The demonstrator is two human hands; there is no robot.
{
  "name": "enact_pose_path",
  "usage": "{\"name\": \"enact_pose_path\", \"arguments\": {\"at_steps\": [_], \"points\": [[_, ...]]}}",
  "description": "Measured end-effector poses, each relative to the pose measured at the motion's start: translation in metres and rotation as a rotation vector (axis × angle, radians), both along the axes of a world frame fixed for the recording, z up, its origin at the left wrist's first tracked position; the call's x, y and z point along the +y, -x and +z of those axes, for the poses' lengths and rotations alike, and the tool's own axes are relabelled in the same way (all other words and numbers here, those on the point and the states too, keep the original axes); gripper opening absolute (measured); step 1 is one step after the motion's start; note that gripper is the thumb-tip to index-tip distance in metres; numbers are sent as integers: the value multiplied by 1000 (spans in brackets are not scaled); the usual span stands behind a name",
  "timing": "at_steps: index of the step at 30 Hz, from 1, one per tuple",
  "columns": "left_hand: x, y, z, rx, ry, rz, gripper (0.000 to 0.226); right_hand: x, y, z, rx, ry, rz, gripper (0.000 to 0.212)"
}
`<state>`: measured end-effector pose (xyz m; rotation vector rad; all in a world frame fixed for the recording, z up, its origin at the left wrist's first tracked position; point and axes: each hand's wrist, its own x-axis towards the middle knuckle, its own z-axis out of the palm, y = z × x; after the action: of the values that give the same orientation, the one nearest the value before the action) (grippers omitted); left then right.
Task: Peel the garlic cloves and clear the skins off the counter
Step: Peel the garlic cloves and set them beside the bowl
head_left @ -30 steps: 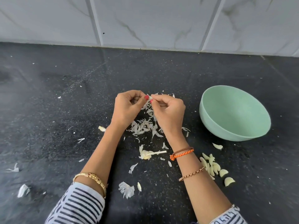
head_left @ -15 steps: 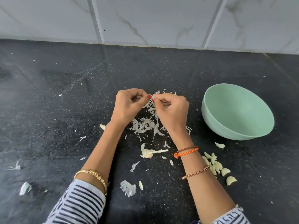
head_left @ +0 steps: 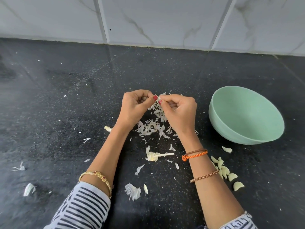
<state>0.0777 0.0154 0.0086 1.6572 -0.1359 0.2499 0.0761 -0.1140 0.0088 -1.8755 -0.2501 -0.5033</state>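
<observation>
Papery white skins lay scattered on the counter nearest the person, a torn flake close to the striped sleeve and the stripped stalk between the forearms. Peeled cloves were heaped just beside the right wrist. Above the thickest litter the left hand and right hand met, fingers curled, both thumbs and forefingers pinched on one small clove held clear of the stone. It looked slippery and barely showed between the nails; a hard tug at the skin, I judged, could shoot it down into the heap, where pale on pale would hide it. Flakes that light might also drift off the front edge with any quick sweep of an arm. A mint-green bowl sat tilted to the right, near the hands, nothing visible inside. Beyond stretched black speckled stone, dusted with crumbs, running back to a wall of white marbled tiles.
</observation>
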Motion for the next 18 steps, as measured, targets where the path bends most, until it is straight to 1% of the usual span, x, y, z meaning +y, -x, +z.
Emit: {"name": "enact_pose_path", "arguments": {"at_steps": [3, 5, 7, 9, 11, 14, 16, 17, 18], "points": [[-4, 1, -1, -15, -77, -47, 27, -1, 0, 1, -6, 26, -10, 11], [-7, 2, -2, -40, -94, -40, 27, -2, -1, 1, 5, 32, -23, 11], [-10, 3, -2, -65, -106, -31, 24, -3, -2, 2, 33, 8, -40, 12], [-13, 6, -1, -88, -160, -31, 25, -3, -3, 2, 72, -44, -60, 14], [-15, 7, -1, -123, -185, -32, 25, -2, -2, 4, 167, -151, -56, 14], [-16, 8, 1, -149, -165, -10, 19, 4, 1, 10, 366, -351, 5, 17], [-15, 9, 1, -190, -175, 18, 19, 9, 3, 14, 504, -581, 4, 20], [-15, 10, 1, -233, -213, 36, 18, 11, 3, 17, 560, -716, -26, 18], [-15, 10, 0, -278, -265, 57, 18, 10, 2, 18, 581, -807, -65, 15]]}}
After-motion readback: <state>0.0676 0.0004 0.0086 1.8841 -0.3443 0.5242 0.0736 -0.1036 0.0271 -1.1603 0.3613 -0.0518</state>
